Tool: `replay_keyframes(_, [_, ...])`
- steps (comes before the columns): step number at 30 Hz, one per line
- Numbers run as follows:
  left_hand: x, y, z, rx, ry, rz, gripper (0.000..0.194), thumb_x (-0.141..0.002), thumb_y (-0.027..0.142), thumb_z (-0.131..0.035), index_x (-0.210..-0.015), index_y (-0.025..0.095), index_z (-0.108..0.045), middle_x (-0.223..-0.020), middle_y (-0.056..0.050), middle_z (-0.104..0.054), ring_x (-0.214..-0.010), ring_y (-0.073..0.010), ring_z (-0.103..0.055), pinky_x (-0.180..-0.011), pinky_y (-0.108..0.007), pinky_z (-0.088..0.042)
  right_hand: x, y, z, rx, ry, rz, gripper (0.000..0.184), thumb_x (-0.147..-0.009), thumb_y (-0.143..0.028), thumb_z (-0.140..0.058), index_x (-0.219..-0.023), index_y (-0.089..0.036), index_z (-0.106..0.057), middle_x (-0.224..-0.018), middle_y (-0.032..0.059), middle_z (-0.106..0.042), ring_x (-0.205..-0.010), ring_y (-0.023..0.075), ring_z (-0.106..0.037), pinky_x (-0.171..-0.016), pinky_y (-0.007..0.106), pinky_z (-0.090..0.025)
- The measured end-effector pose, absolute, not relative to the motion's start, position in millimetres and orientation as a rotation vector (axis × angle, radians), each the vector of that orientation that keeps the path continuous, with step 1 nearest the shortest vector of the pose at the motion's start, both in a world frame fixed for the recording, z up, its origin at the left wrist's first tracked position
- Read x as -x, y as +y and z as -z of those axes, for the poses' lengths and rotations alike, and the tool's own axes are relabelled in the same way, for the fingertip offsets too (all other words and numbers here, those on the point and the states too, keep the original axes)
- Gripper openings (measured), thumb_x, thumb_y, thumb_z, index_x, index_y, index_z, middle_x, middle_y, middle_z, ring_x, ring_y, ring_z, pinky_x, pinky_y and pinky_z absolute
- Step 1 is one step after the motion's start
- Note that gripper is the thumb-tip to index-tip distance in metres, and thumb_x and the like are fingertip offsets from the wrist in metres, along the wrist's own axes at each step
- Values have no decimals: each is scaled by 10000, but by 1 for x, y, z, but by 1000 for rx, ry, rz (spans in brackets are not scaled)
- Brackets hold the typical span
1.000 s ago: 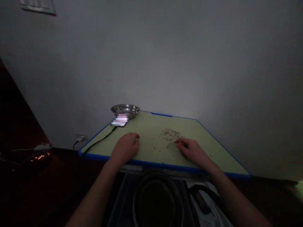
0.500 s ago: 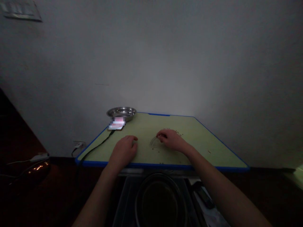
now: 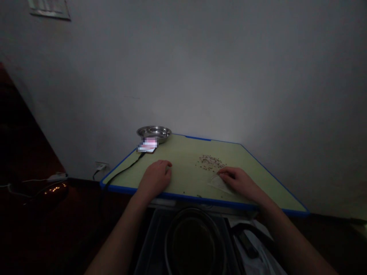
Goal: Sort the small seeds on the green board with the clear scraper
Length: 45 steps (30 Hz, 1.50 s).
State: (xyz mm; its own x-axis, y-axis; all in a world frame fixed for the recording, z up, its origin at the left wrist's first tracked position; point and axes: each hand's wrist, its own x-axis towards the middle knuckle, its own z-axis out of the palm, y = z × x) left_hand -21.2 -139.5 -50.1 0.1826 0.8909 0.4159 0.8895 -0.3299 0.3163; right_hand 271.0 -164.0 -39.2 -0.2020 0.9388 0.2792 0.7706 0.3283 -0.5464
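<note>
My right hand (image 3: 236, 179) pinches a clear plastic protractor (image 3: 219, 184), a thin see-through piece with a curved edge, low over the tabletop. Just beyond those fingers lies a loose scatter of small pale and dark red beans or grains (image 3: 210, 162), too small to tell which. A few dark bits sit nearer the front edge. On the left half of the table (image 3: 183, 152), my left hand (image 3: 156, 176) rests with loosely curled fingers and the thumb apart from the index finger. Nothing shows in it.
A steel bowl (image 3: 155, 133) stands at the back left corner, with a lit phone (image 3: 149, 146) before it. Its black cable (image 3: 123, 171) runs over the table's left edge. Close to me, below the table, is a dark round pan (image 3: 195, 244). The wall (image 3: 200, 76) rises behind.
My right hand swept left over the grains with the protractor, then came back right. Stray bits lie nearer the front edge now. The left hand stays put; the view shifts slightly.
</note>
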Motion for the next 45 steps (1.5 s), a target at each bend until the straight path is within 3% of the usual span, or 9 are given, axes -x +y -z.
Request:
replay_keyframes(11, [22,-138,49,-2399,1827,-806,308,-827,226,-409,-1040,141,-613,-1082,-100,-645,-1025,-231,-575,-931,-349,-413,-218,-173,43,1304,-2128,-401,217,-835,-204,-512,-924,-159,-705,-872,66,-723,-785,183,-638,-727,291,-453])
replay_keyframes(22, [22,-138,50,-2397,1825,-825,302,-828,222,-409,-1036,138,-611,-1061,-98,-648,-1014,-231,-580,-918,-348,-418,-217,-174,40,1166,-2200,-539,200,-841,-201,-533,-920,-174,-714,-897,46,-728,-811,160,-639,-754,276,-459])
replay_keyframes(32, [23,-138,50,-2402,1811,-831,303,-827,226,-414,-1040,136,-610,-1072,-102,-644,-1011,-234,-577,-920,-360,-418,-207,-151,36,1248,-2150,-464,191,-839,-196,-530,-895,-150,-706,-718,38,-694,-652,141,-591,-623,258,-422])
replay_keyframes(38, [22,-137,51,-2409,1819,-822,299,-830,234,-413,-1037,139,-608,-1066,-103,-646,-1016,-235,-579,-919,-359,-421,-186,-145,36,1174,-2261,-415,208,-852,-213,-527,-910,-163,-720,-855,51,-719,-756,150,-609,-700,264,-423])
replay_keyframes(45, [23,-137,53,-2415,1803,-840,301,-821,217,-420,-1040,140,-611,-1078,-104,-645,-1021,-234,-577,-932,-361,-417,-201,-155,34,1119,-2245,-587,209,-834,-194,-514,-891,-156,-711,-776,36,-697,-679,133,-577,-629,244,-418])
